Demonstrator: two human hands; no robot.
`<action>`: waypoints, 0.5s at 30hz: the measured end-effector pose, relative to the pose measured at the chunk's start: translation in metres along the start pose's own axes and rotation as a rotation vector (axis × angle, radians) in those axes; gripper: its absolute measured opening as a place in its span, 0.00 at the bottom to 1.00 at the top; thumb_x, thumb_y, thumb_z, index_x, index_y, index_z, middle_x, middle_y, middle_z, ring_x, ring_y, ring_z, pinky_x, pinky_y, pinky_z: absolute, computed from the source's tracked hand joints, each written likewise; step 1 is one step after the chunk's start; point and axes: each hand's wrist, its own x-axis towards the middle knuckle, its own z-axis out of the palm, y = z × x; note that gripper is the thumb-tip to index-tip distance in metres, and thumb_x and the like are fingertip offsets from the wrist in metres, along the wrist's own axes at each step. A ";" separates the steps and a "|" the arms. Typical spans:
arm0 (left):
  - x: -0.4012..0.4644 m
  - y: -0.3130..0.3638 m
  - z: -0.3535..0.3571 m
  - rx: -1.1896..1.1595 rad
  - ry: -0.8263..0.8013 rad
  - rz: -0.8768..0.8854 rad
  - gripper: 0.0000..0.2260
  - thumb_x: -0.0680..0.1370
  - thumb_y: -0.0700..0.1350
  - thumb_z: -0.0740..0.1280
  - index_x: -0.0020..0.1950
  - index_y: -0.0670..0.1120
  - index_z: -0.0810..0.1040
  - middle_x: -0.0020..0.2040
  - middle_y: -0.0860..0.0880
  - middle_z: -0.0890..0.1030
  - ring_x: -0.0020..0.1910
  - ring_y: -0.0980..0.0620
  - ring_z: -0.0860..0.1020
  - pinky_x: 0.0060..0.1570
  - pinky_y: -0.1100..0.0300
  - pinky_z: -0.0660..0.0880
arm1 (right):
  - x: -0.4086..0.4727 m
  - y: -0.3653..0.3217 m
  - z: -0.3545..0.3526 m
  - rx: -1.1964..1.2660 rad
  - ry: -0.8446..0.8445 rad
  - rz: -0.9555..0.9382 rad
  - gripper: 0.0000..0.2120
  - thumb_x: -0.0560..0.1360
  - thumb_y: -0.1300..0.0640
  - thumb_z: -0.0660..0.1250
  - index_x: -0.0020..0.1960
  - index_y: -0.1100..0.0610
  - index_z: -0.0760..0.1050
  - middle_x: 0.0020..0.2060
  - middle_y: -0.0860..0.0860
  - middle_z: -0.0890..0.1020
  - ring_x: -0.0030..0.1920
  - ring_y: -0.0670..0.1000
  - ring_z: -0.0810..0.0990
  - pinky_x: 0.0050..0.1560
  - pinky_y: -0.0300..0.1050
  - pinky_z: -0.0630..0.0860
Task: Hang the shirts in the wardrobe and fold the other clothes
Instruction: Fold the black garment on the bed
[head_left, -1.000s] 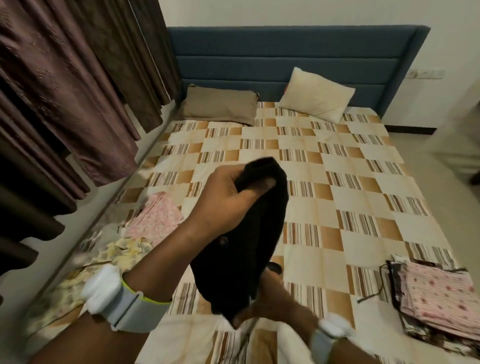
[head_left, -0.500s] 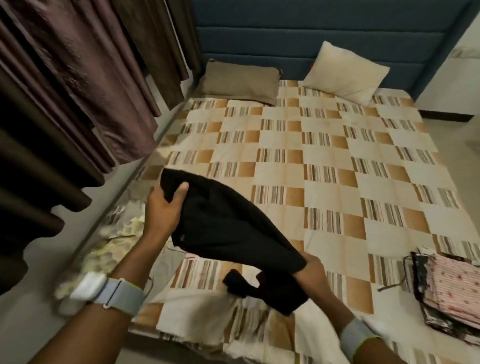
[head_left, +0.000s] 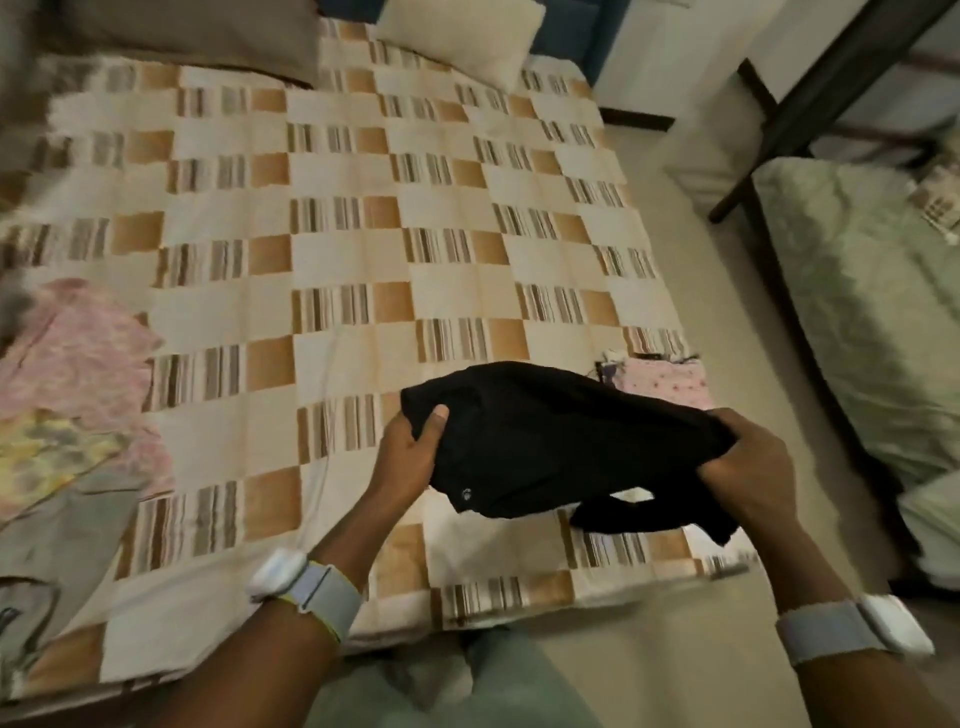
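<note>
Black garment (head_left: 550, 441) held above the bed (head_left: 337, 260), near its foot edge. Left hand (head_left: 410, 457) pinches one end, right hand (head_left: 748, 467) clenches the other. Advice: pull taut, lay flat just beyond the fingers, then fold.

Checked bedspread (head_left: 337, 218) across most of the frame. Brown pillow (head_left: 197, 36) at upper left, cream pillow (head_left: 462, 39) at top centre. Green mattress (head_left: 872, 312) at right edge.

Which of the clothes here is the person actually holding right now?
The black garment, gripped by both hands above the bed's near edge. The pink and floral clothes lie loose at left.
</note>
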 end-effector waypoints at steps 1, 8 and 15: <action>0.003 -0.002 0.001 0.014 0.003 -0.012 0.24 0.83 0.59 0.63 0.74 0.47 0.74 0.67 0.50 0.80 0.66 0.50 0.78 0.67 0.53 0.76 | 0.004 0.010 0.009 0.005 -0.011 0.000 0.21 0.62 0.58 0.72 0.54 0.43 0.78 0.40 0.46 0.82 0.41 0.53 0.79 0.45 0.50 0.77; 0.016 -0.069 0.009 0.134 0.088 -0.127 0.14 0.84 0.48 0.63 0.68 0.47 0.76 0.58 0.55 0.82 0.59 0.61 0.79 0.56 0.70 0.77 | 0.040 0.093 0.160 0.118 -0.454 0.069 0.09 0.75 0.48 0.73 0.53 0.48 0.77 0.44 0.48 0.82 0.47 0.54 0.82 0.50 0.54 0.79; -0.002 -0.166 0.007 0.297 0.242 -0.194 0.07 0.83 0.51 0.67 0.60 0.61 0.79 0.56 0.53 0.84 0.55 0.50 0.83 0.57 0.53 0.79 | 0.041 0.125 0.307 0.187 -0.976 -0.085 0.42 0.69 0.39 0.80 0.77 0.49 0.67 0.71 0.50 0.73 0.67 0.50 0.73 0.71 0.51 0.70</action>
